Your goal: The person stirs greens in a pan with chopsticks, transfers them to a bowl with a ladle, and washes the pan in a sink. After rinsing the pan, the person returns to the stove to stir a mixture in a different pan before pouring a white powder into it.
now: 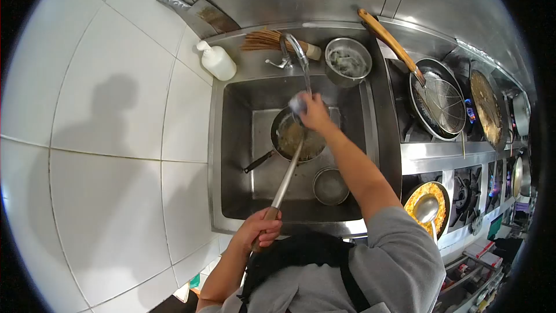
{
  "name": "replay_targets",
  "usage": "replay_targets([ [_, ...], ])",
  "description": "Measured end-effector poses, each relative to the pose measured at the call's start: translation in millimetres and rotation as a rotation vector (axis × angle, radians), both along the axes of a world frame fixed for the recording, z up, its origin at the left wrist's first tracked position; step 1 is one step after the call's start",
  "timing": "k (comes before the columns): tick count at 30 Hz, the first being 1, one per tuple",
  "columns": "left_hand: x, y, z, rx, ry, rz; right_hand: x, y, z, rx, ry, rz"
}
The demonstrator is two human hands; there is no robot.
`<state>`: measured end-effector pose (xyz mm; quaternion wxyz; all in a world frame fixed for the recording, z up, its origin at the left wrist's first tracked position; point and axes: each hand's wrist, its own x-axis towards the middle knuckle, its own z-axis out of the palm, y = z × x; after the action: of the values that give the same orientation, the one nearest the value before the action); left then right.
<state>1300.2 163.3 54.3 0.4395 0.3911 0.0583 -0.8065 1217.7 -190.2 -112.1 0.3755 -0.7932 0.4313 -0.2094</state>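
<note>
My left hand is closed round the wooden grip of a long-handled metal utensil. Its shaft slants up over the sink, and its head is hidden near my other hand. Under the running tap, my right hand is closed over a pale grey, blurred thing that I cannot make out. Below both lies a frying pan with cloudy brownish water in it, its black handle toward the lower left. A round metal bowl sits at the sink's lower right.
Behind the sink stand a white pump bottle, a bamboo brush, a metal pot and a cleaver. On the right-hand stove, a wire strainer rests over a pan, and a ladle lies in a pan of orange-yellow food.
</note>
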Motion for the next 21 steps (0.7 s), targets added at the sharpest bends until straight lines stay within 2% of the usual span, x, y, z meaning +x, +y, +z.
replay_targets([
  [2, 9, 6, 0, 0.010, -0.081, -0.010, -1, 24, -24, -0.139, -0.075, 0.172],
  [3, 10, 13, 0, 0.033, -0.145, -0.017, -7, 26, -29, -0.123, -0.068, 0.173],
  [5, 11, 26, 1, 0.063, -0.135, 0.021, -18, 16, -36, -0.667, 0.419, 0.422],
  [6, 11, 29, 2, 0.099, -0.110, -0.013, -6, 10, -38, -0.389, 0.311, 0.274],
  [7, 13, 32, 4, 0.134, -0.091, -0.045, -2, 11, -41, -0.381, 0.306, 0.271],
  [9, 16, 27, 10, 0.112, -0.150, -0.059, 7, 20, -4, -0.467, 0.250, 0.362],
  [11, 19, 22, 15, 0.062, -0.257, -0.088, 11, 20, -14, -0.473, 0.214, 0.376],
  [13, 31, 27, 24, 0.073, -0.238, -0.045, 0, 2, -3, -0.759, 0.254, 0.334],
  [14, 34, 27, 32, 0.069, -0.247, -0.058, 6, 2, 10, -0.628, 0.323, 0.166],
  [15, 34, 28, 36, 0.065, -0.253, -0.072, 12, -1, 19, -0.627, 0.323, 0.169],
  [17, 36, 28, 37, 0.052, -0.268, -0.060, 21, -7, 39, -0.123, -0.167, 0.131],
  [19, 47, 26, 38, 0.028, -0.367, -0.176, 25, -14, 69, -0.165, -0.087, 0.170],
  [20, 50, 23, 39, 0.033, -0.363, -0.177, 28, -25, 74, -0.232, 0.133, 0.284],
  [21, 53, 18, 42, 0.010, -0.510, -0.284, 31, -31, 83, -0.300, 0.351, 0.398],
])
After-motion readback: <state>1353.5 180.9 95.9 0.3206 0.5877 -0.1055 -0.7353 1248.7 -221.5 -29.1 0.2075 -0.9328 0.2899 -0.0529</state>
